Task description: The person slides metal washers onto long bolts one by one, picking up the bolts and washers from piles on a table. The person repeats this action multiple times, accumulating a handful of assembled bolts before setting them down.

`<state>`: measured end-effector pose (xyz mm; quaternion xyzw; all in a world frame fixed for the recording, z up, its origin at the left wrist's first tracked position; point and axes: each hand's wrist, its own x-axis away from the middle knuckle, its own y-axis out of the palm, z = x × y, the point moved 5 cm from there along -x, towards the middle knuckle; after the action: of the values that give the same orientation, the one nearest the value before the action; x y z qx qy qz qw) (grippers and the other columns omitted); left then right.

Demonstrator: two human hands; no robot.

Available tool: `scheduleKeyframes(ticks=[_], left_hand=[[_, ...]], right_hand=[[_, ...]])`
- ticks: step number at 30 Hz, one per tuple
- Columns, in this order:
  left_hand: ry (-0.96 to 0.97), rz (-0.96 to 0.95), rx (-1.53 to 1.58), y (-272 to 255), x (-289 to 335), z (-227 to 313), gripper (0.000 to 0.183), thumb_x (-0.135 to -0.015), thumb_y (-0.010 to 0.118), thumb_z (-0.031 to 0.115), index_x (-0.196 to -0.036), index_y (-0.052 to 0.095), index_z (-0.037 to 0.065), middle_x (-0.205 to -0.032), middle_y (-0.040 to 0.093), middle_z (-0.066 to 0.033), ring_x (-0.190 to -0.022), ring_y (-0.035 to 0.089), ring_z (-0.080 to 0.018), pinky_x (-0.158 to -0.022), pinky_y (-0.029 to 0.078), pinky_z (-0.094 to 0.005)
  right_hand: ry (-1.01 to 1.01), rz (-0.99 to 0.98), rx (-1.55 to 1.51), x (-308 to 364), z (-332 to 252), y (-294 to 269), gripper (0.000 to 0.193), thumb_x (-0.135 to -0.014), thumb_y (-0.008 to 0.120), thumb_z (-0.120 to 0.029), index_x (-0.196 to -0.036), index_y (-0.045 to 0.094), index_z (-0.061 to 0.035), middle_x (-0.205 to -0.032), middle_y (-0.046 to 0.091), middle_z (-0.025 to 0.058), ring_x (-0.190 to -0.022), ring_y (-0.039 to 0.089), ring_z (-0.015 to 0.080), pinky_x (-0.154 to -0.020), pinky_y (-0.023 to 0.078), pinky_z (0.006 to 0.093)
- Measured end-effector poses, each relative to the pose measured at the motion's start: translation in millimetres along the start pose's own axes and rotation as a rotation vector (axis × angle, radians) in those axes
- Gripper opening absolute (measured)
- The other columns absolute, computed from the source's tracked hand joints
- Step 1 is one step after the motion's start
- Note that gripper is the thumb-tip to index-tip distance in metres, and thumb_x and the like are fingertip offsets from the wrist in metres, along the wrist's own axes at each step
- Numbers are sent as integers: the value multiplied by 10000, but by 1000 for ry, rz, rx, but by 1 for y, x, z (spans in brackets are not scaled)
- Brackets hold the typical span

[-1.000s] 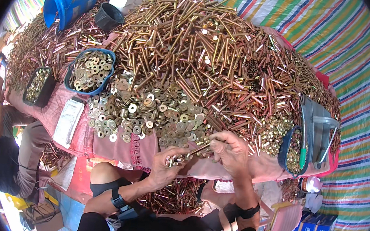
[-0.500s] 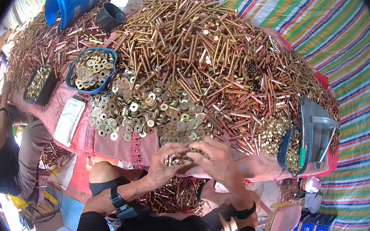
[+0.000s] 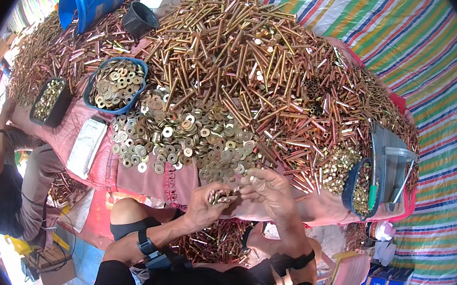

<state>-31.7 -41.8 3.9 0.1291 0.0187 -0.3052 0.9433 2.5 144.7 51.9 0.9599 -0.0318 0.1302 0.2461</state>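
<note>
My left hand (image 3: 203,204) is closed around several metal bolts (image 3: 215,198), whose ends show between the fingers. Just to its right, my right hand (image 3: 272,196) has its fingertips pinched together beside the bolt ends; whatever is in them is too small to make out. Both hands are over the front edge of a cloth-covered work surface. Beyond them lies a spread of flat round washers (image 3: 184,138), and behind that rises a large heap of brassy bolts (image 3: 221,53). A pile of small nuts (image 3: 338,168) sits to the right of the hands.
A blue-rimmed basket (image 3: 142,90) holds washers; a black tray (image 3: 60,115) and dark blue basket (image 3: 350,197) hold small nuts. A grey scoop-like container (image 3: 389,159) stands at right. A blue bucket (image 3: 95,3) lies back left. Another person's leg (image 3: 41,178) is at left.
My right hand has drawn slightly right, away from my left, and its fingers have lifted off the bolt ends. My left hand still grips the bolts.
</note>
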Motion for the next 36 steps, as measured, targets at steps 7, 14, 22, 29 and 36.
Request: scheduleKeyframes(ticks=[7, 14, 22, 29, 36], left_hand=[[-32, -19, -41, -1, 0, 1, 240, -944, 655, -32, -1184, 661, -19, -945, 748, -58, -854, 688, -86, -723, 566, -266], [-38, 11, -38, -4, 1, -2, 243, -898, 670, -112, -1122, 645, -22, -1011, 713, -65, -953, 687, -121, -854, 570, -272], [-93, -55, 3, -6, 0, -1, 255, -873, 641, -127, -1104, 653, -19, -1032, 701, -69, -967, 664, -108, -825, 554, -272], [-51, 18, -13, 0, -3, 8, 232, -902, 718, -53, -1127, 690, -3, -914, 757, -63, -837, 709, -99, -712, 580, -269], [9, -28, -167, -1, -6, 6, 245, -872, 732, -68, -1108, 718, -3, -916, 749, -62, -816, 700, -107, -709, 574, -275]], right_hand=[[-61, -95, 28, 0, 5, -3, 386, -1057, 647, -139, -1411, 594, 5, -1290, 716, 192, -997, 741, 190, -858, 612, 320], [-161, -48, 432, 10, -3, 13, 373, -1042, 682, -150, -1368, 631, 24, -1244, 745, 144, -971, 726, 157, -858, 582, 288], [-596, -26, 1066, 21, -16, 46, 279, -990, 724, -104, -1253, 710, -12, -1125, 778, 138, -902, 754, 191, -790, 592, 310], [-639, 43, 1066, 27, -22, 50, 250, -905, 799, -52, -1141, 727, -10, -1010, 778, 133, -866, 753, 200, -734, 585, 312], [-495, 84, 903, 22, -15, 40, 273, -842, 874, -77, -1059, 722, -9, -964, 741, 85, -813, 658, 100, -694, 536, 268]])
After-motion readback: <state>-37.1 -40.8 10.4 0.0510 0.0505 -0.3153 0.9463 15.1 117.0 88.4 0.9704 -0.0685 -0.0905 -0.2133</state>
